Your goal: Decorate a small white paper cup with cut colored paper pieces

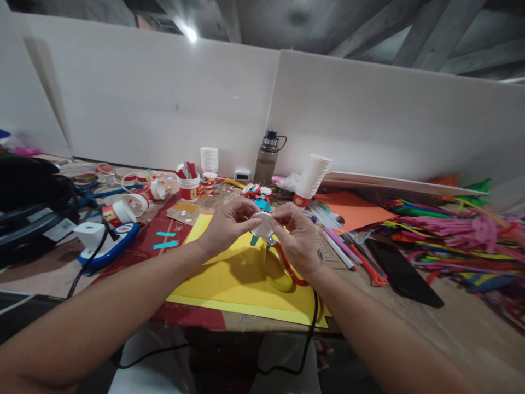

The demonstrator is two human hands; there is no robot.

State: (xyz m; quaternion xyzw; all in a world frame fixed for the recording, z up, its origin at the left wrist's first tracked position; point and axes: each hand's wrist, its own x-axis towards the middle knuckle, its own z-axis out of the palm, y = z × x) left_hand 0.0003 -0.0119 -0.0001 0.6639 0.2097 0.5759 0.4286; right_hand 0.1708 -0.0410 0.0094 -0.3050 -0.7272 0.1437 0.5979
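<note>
My left hand (225, 225) and my right hand (298, 238) pinch a small white round piece (262, 225) between thumbs and fingers, above the table. It looks like the cut-off bottom of a paper cup. A teal strip (254, 240) sticks out below it, and more teal shows behind. Under my hands lie yellow sheets (217, 287), with scissors (279, 283) on them; their handles are yellow and red, and my right hand partly hides them. Two loose teal strips (165, 244) rest to the left on the red surface.
Behind stand a water bottle (266, 161), a tall paper cup stack (312, 178) and a cup holding red pieces (189, 187). A blue power strip (109, 249) and cut cups lie left. Right are markers (339, 249), a phone (404, 271) and pipe cleaners (471, 235). A black cable (312, 317) hangs over the front edge.
</note>
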